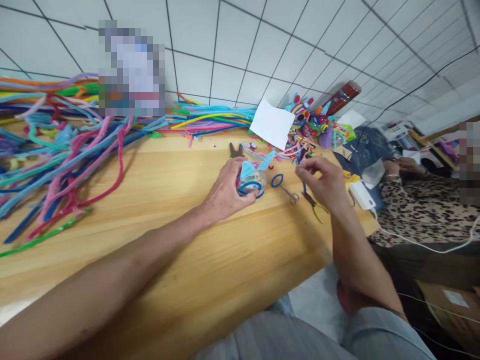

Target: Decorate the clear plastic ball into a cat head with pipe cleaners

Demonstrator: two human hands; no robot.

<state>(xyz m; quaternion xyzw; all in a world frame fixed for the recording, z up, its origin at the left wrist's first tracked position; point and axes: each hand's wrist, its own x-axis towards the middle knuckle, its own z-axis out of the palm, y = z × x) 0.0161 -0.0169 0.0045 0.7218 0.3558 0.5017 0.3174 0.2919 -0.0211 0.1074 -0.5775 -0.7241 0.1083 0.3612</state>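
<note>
Holding the ball, the L hand had its fingers clamped on it, thumb across the front, over the mid. part of the desk. The ball was clear w/ coloured bits inside, 2 lt-blue ears on top & a blue band on the front. The R hand hung to the R of it, well apart, thumb & index close tog.; a short blue stem showed just below, but can't tell if the fingers gripped it.

Btwn the hands lay a blue loop, w/ scissors just beside it. Pliers w/ yellow handles lay under the R hand. A brown piece lay behind the L hand, & white paper sat farther back, nr a heap of coloured toys & a red flask. Lots of mixed stems covered the desk's L end & ran along the tiled wall. Far R, a person in leopard print sat nr a white box.
</note>
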